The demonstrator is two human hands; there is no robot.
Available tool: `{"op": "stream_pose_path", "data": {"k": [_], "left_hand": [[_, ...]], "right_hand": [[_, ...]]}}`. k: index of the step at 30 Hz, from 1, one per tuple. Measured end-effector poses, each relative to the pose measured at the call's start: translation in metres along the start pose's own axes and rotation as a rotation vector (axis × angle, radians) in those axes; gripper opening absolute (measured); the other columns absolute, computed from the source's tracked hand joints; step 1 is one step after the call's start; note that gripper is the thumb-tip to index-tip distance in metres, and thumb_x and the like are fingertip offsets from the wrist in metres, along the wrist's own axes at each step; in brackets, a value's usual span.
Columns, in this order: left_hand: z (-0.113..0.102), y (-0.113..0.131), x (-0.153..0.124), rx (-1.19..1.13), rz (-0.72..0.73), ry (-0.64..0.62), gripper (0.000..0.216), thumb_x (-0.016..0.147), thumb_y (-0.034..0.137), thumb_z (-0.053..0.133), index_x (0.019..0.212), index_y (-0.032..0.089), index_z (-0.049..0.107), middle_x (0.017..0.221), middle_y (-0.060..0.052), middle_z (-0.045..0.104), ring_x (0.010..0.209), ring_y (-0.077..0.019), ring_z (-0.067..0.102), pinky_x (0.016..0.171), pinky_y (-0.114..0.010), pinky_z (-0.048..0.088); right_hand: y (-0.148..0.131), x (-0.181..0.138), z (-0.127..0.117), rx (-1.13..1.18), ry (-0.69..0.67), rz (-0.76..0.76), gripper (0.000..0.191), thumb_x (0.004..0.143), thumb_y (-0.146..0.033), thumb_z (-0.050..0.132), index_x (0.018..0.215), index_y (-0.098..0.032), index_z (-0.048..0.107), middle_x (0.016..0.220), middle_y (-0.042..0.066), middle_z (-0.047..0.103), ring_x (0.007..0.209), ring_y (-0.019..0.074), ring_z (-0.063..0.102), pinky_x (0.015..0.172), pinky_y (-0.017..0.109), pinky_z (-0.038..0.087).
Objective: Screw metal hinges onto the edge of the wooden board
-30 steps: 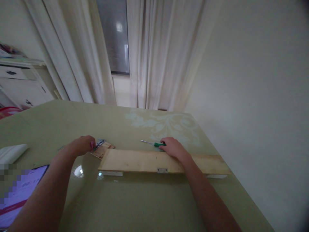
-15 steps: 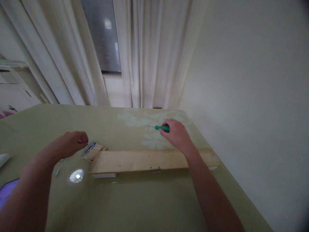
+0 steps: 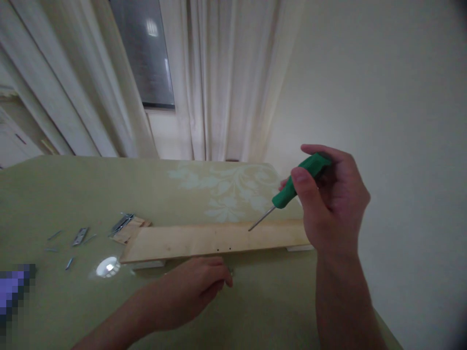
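My right hand [image 3: 333, 201] is closed around the green handle of a screwdriver [image 3: 288, 192], raised above the right part of a long wooden board [image 3: 182, 238]. The screwdriver's thin shaft slants down to the left, its tip over the board. My left hand [image 3: 199, 287] is just in front of the board's near edge, palm down, fingers pinched together. Something tiny shows by its fingertips, too small to name. Two small dark holes are in the board's near edge, right above those fingers. White blocks [image 3: 149, 264] lie under the board.
Small wood pieces [image 3: 127, 234] topped with metal hinges [image 3: 122, 222] lie off the board's left end. Further left are a loose hinge [image 3: 80, 236] and several screws [image 3: 69, 263]. A purple-lit screen [image 3: 12, 287] is at the left edge. A wall [image 3: 401, 121] borders the table's right side.
My left hand has moved right and nearer, to the board's front edge. My right hand has risen to the right with the screwdriver, whose shaft now points down-left. The view has shifted slightly.
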State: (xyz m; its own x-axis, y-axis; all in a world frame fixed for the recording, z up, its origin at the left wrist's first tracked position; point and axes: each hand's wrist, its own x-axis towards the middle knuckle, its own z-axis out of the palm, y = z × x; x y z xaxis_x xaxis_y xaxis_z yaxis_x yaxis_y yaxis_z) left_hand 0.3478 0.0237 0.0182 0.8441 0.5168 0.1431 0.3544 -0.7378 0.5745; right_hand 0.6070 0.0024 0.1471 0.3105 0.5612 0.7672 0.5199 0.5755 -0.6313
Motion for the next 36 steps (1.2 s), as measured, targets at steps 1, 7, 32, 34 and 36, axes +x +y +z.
{"op": "stream_pose_path", "data": {"k": [1, 7, 32, 34, 36], "left_hand": [[0.016, -0.004, -0.007, 0.077, -0.03, 0.028, 0.039, 0.096, 0.004, 0.054, 0.107, 0.035, 0.076, 0.103, 0.001, 0.081, 0.088, -0.0179, 0.08, 0.075, -0.026, 0.061], [0.087, -0.036, -0.034, 0.375, -0.205, 0.197, 0.046, 0.102, 0.014, 0.046, 0.131, 0.033, 0.075, 0.11, -0.009, 0.083, 0.082, -0.0277, 0.083, 0.069, -0.036, 0.066], [0.05, -0.031, -0.03, 0.352, 0.149, 0.742, 0.026, 0.115, 0.026, 0.057, 0.135, 0.019, 0.07, 0.095, -0.003, 0.084, 0.076, -0.0136, 0.081, 0.074, -0.02, 0.062], [0.053, -0.036, -0.029, 0.371, 0.13, 0.709, 0.027, 0.116, 0.027, 0.053, 0.134, 0.019, 0.072, 0.099, -0.004, 0.085, 0.077, -0.0141, 0.082, 0.073, -0.019, 0.063], [0.057, -0.04, -0.028, 0.4, 0.108, 0.657, 0.031, 0.117, 0.028, 0.048, 0.133, 0.019, 0.073, 0.094, -0.003, 0.086, 0.068, -0.0135, 0.08, 0.065, -0.019, 0.062]], "right_hand": [[-0.003, 0.0, -0.002, 0.044, -0.031, 0.016, 0.031, 0.105, -0.034, 0.069, 0.135, -0.028, 0.063, 0.095, -0.002, 0.061, 0.071, 0.0129, 0.07, 0.06, 0.025, 0.063], [-0.017, -0.017, -0.009, -0.144, -0.414, -0.035, 0.017, 0.102, -0.024, 0.065, 0.118, -0.029, 0.065, 0.09, -0.003, 0.067, 0.067, 0.0127, 0.063, 0.058, 0.025, 0.051], [0.075, -0.147, 0.019, -0.619, -0.757, -0.663, 0.023, 0.114, -0.016, 0.044, 0.12, -0.013, 0.066, 0.091, 0.005, 0.078, 0.075, 0.0174, 0.072, 0.064, 0.033, 0.045], [0.082, -0.135, 0.023, -0.649, -0.801, -0.715, 0.021, 0.113, -0.014, 0.047, 0.116, -0.014, 0.067, 0.089, 0.005, 0.077, 0.071, 0.0175, 0.07, 0.06, 0.033, 0.042], [0.086, -0.127, 0.027, -0.664, -0.849, -0.723, 0.018, 0.11, -0.012, 0.051, 0.105, -0.016, 0.068, 0.084, 0.003, 0.074, 0.065, 0.0169, 0.067, 0.056, 0.033, 0.038]]}}
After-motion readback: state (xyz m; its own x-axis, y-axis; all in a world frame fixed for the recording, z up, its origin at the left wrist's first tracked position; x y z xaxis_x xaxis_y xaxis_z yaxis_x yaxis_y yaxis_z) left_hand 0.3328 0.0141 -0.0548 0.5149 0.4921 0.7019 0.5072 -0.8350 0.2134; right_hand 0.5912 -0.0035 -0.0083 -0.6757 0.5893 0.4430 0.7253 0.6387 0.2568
